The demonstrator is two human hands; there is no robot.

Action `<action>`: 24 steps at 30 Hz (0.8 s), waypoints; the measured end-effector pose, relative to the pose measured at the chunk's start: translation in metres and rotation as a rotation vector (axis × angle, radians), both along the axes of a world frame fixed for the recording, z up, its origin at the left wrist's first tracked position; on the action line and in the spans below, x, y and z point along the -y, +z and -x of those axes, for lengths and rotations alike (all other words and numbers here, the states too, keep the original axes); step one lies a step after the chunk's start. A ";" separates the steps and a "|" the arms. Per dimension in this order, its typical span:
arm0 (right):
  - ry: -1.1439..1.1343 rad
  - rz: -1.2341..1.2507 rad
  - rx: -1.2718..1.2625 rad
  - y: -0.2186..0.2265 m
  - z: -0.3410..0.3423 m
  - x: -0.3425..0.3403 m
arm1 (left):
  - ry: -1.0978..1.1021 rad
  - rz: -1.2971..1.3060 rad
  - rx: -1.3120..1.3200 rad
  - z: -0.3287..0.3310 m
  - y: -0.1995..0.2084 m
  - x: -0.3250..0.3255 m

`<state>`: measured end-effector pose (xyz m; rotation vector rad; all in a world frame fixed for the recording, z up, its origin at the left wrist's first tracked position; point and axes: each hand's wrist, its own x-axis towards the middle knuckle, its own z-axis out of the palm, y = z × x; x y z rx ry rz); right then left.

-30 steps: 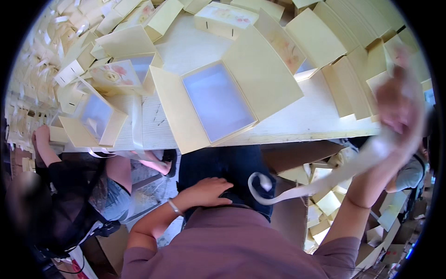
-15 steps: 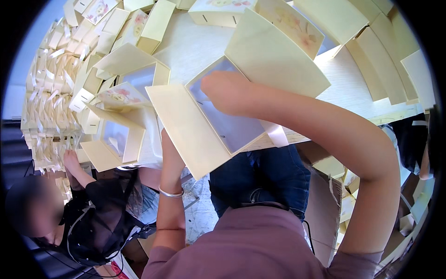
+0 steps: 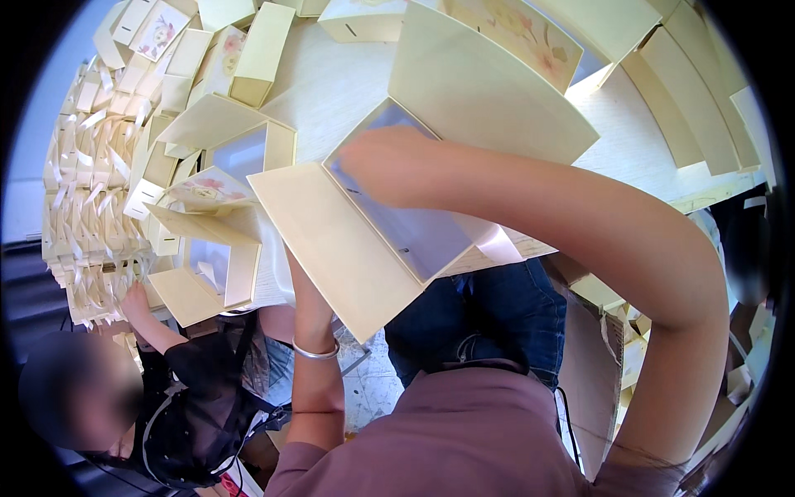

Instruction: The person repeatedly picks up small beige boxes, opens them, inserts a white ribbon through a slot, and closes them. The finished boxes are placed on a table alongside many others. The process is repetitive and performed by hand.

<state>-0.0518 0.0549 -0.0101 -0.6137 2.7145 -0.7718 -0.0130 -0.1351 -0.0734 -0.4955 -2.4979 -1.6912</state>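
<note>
A cream cardboard gift box (image 3: 335, 236) with a pale lilac inside is tilted in front of me, both its flaps spread open. My right hand (image 3: 389, 166) reaches into it, fingers curled at the inner wall on the far left; whatever they pinch is hidden. Behind the near-left flap, my left hand (image 3: 303, 282) disappears from the wrist up, so its fingers do not show. A white ribbon (image 3: 498, 245) hangs from the box's right edge, beneath my right forearm. Small dark slots mark the inner wall close to my right hand.
Other open cream boxes (image 3: 207, 273) stand to the left on the pale table (image 3: 323, 83). Beyond them rise stacked boxes with white ribbons (image 3: 91, 207). A person in black (image 3: 199, 398) works at the lower left. A carton (image 3: 592, 373) holding cream pieces is at my right.
My right hand has shifted slightly left and deeper toward the box's wall. The view has moved a little; the co-worker's arm reaches among the ribboned boxes.
</note>
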 end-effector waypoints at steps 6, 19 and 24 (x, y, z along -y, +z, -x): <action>-0.012 0.033 0.047 0.007 0.005 -0.004 | -0.035 0.112 0.076 0.003 0.008 0.004; 0.014 0.133 0.355 -0.004 0.017 0.008 | -0.041 0.029 0.047 0.014 -0.001 -0.006; -0.249 1.244 0.751 0.046 -0.051 -0.038 | -0.001 -0.263 0.356 0.017 0.015 -0.015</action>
